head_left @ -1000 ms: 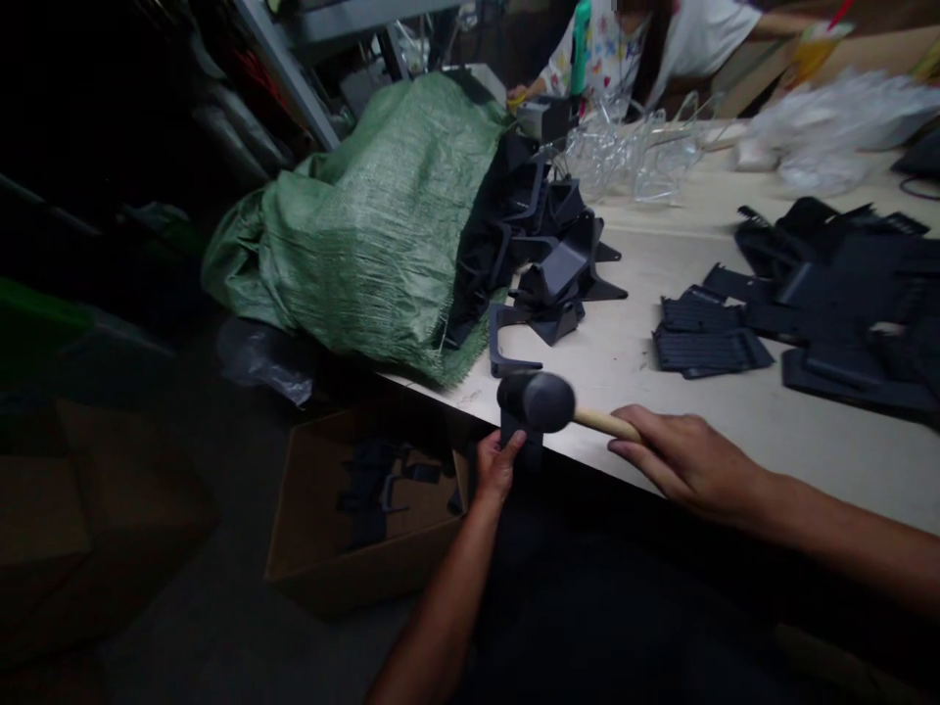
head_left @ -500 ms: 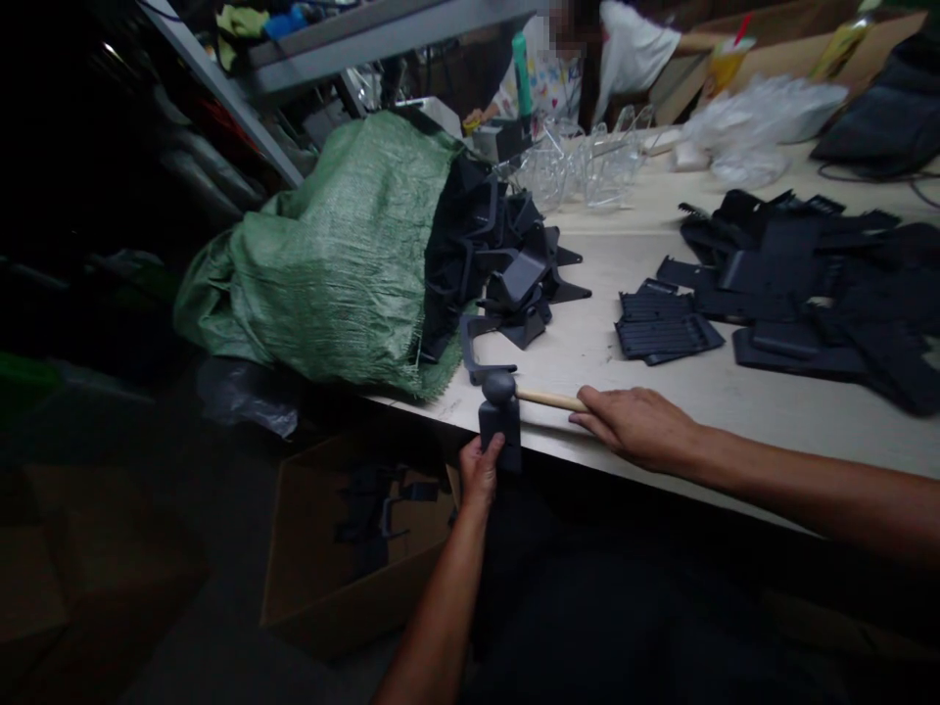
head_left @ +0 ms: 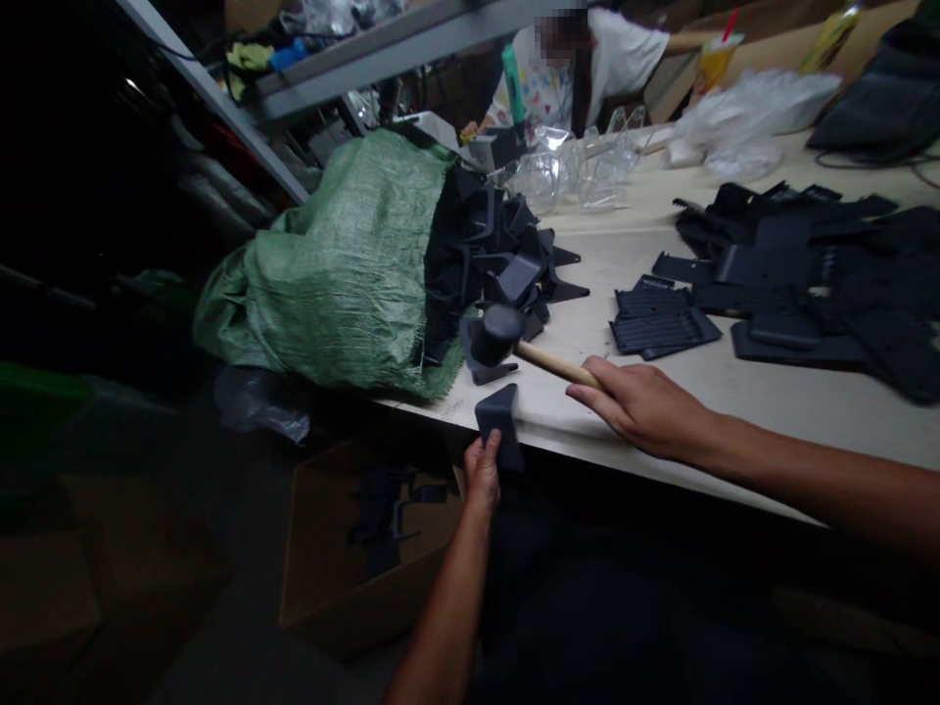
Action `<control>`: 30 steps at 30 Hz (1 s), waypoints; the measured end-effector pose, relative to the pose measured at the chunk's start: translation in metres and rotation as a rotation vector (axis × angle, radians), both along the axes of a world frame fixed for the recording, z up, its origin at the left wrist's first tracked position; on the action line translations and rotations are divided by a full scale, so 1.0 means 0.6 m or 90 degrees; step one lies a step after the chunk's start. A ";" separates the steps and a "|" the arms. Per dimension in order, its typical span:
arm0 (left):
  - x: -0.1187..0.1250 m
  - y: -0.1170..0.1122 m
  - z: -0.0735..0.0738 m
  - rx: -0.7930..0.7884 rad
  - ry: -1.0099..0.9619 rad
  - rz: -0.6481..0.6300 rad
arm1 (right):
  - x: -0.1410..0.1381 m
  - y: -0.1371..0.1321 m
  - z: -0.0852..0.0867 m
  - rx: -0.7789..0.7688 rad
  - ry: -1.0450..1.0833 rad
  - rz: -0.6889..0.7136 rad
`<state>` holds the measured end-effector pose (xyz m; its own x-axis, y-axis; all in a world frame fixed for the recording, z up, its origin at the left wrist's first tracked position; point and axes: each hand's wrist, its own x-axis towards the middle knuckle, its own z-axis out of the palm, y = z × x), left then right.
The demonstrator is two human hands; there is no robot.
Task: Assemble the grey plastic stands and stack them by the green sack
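My left hand (head_left: 483, 470) grips a dark plastic bracket (head_left: 499, 406) at the front edge of the table, thumb lying on its face. My right hand (head_left: 638, 403) is wrapped round the wooden handle of a rubber mallet (head_left: 497, 335). The mallet's black head is raised above the bracket, apart from it. Behind the head, a loose bracket (head_left: 477, 370) rests on the table by the mouth of a green woven sack (head_left: 345, 264). More dark brackets (head_left: 518, 269) spill from that sack.
On the table (head_left: 587, 411), flat black plastic parts (head_left: 778, 274) lie heaped at right. Clear plastic pieces (head_left: 558, 171) stand at the back, near a person (head_left: 543, 88). Below the edge, an open cardboard box (head_left: 323, 607) holds more brackets. A metal shelf (head_left: 352, 73) crosses the upper left.
The mallet head has risen off the top of the bracket, its handle now tilted. My right hand has lifted slightly, and my left hand keeps its hold. The camera view has shifted a little.
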<state>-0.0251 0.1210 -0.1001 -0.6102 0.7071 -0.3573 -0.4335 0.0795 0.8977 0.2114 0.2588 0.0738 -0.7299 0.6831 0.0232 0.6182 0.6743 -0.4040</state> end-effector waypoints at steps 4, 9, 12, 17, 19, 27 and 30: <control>0.007 -0.017 0.043 0.002 -0.037 -0.010 | 0.040 -0.001 -0.004 -0.015 0.064 -0.062; 0.009 -0.041 0.107 0.057 -0.068 -0.035 | 0.107 0.005 -0.096 0.041 0.000 -0.143; 0.011 -0.051 0.133 0.083 -0.124 -0.024 | 0.134 0.002 -0.135 0.070 -0.011 -0.141; 0.012 -0.062 0.169 0.050 -0.224 0.088 | 0.150 -0.005 -0.168 0.122 0.010 -0.145; 0.013 -0.064 0.184 0.011 -0.277 0.135 | 0.151 -0.007 -0.176 0.122 0.002 -0.144; 0.017 -0.068 0.214 -0.028 -0.339 0.219 | 0.153 -0.008 -0.184 0.133 -0.005 -0.146; 0.014 -0.070 0.219 -0.023 -0.349 0.235 | 0.151 -0.009 -0.195 0.113 -0.019 -0.171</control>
